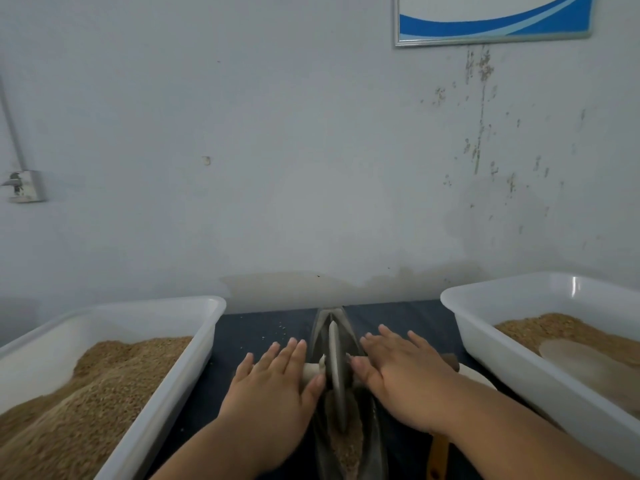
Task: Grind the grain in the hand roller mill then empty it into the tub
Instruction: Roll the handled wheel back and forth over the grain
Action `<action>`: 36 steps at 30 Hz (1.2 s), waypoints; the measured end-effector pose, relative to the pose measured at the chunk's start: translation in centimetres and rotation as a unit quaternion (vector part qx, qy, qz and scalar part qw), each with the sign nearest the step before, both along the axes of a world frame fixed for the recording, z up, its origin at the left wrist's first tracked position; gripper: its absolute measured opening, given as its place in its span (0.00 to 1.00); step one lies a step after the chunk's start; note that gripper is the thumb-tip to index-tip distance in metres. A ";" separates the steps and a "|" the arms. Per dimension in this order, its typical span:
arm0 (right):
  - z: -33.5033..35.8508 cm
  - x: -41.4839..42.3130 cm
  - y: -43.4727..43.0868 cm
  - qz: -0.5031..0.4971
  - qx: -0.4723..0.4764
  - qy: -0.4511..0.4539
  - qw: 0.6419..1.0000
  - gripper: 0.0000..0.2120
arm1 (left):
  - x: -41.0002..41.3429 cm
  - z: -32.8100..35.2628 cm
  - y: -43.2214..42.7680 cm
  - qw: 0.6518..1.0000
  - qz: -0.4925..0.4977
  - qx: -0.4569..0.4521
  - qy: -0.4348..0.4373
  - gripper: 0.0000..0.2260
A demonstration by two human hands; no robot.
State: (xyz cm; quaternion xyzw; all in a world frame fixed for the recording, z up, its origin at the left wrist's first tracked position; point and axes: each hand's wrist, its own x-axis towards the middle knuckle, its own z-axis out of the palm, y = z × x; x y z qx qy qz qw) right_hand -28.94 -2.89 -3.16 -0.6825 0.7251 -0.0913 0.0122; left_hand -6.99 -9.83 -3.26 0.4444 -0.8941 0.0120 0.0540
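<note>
Left tub [156, 323] and right tub [502, 306] hold grain [121, 375], trough [321, 329] sits between them with grain in it, wheel [337, 372] upright in trough, left hand [273, 386] and right hand [398, 379] press flat on axle [311, 370] ends, fingers [298, 351] straight and slightly apart.

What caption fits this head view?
Left hand and right hand press the roller axle over the trough, between two grain tubs.

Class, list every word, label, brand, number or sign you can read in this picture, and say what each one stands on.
None can be read.
The silver-framed white board with blue waves shows no lettering in its visible part.
The left white plastic tub, right white plastic tub and dark metal hand roller mill bear no visible markings.
The grey wall socket is too blurred to tell.
</note>
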 end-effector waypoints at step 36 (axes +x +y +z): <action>0.9 -0.1 0.3 0.013 0.021 -0.001 1.000 0.36 | -0.4 -0.1 0.1 1.000 0.010 -0.024 0.007 0.38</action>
